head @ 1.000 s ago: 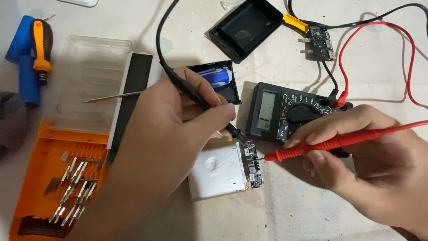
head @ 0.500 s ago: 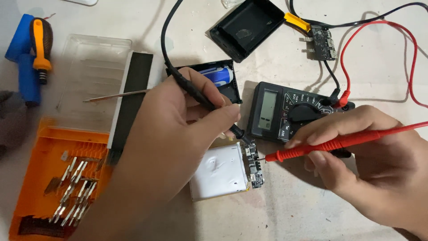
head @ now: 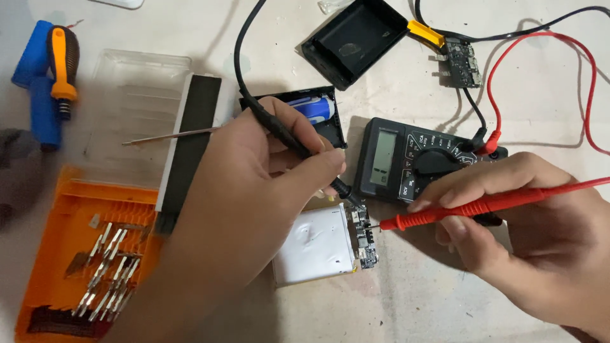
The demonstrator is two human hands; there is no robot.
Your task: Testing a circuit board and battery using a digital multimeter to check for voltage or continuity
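My left hand (head: 254,184) grips a black test probe (head: 289,136), its tip down on the small circuit board (head: 362,235) at the end of a flat silver battery pouch (head: 314,244). My right hand (head: 540,235) holds a red test probe (head: 470,208) like a pen, its metal tip touching the same board from the right. A black digital multimeter (head: 413,162) lies just behind the board, with both leads plugged into it.
An orange bit case (head: 82,254) with several metal bits and a clear lid (head: 136,108) lies at the left. A blue and orange screwdriver (head: 54,76), a black empty shell (head: 352,41), a half shell with a blue cell (head: 314,108) and a loose board (head: 460,63) lie behind.
The battery pouch and its board have shifted slightly. Both hands keep the probes on the board, almost unmoved.
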